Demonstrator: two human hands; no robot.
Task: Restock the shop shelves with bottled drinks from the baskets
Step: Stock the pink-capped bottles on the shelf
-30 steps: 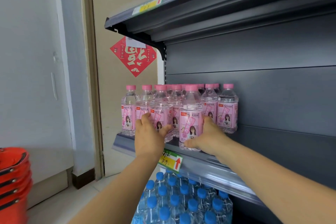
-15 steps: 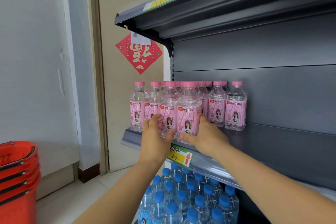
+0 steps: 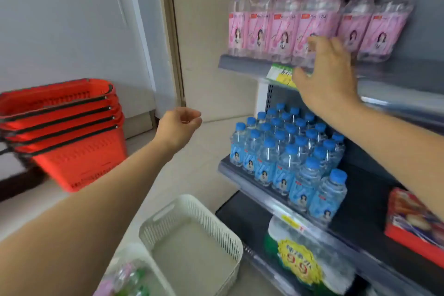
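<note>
Several pink-capped bottles (image 3: 286, 29) stand in rows on the grey shelf (image 3: 242, 65). My right hand (image 3: 326, 77) is at the front of that row with its fingers spread and relaxed, fingertips by a bottle's label, gripping nothing. My left hand (image 3: 179, 127) hangs in the air well left of the shelf, loosely curled and empty. An empty white basket (image 3: 168, 211) sits on the floor below. A second white basket (image 3: 134, 255) at the bottom edge holds a few bottles (image 3: 125, 279) with pink and green on them.
Blue-capped bottles (image 3: 288, 156) fill the shelf below. A stack of red baskets (image 3: 72, 127) stands on the floor at the left by the wall. Packaged goods (image 3: 415, 221) lie on the lower right shelf, and a wrapped pack (image 3: 302, 262) sits underneath.
My left hand has let go of the pink bottles and dropped down to the left. My right hand stays at the row. The view has tilted down, showing the baskets.
</note>
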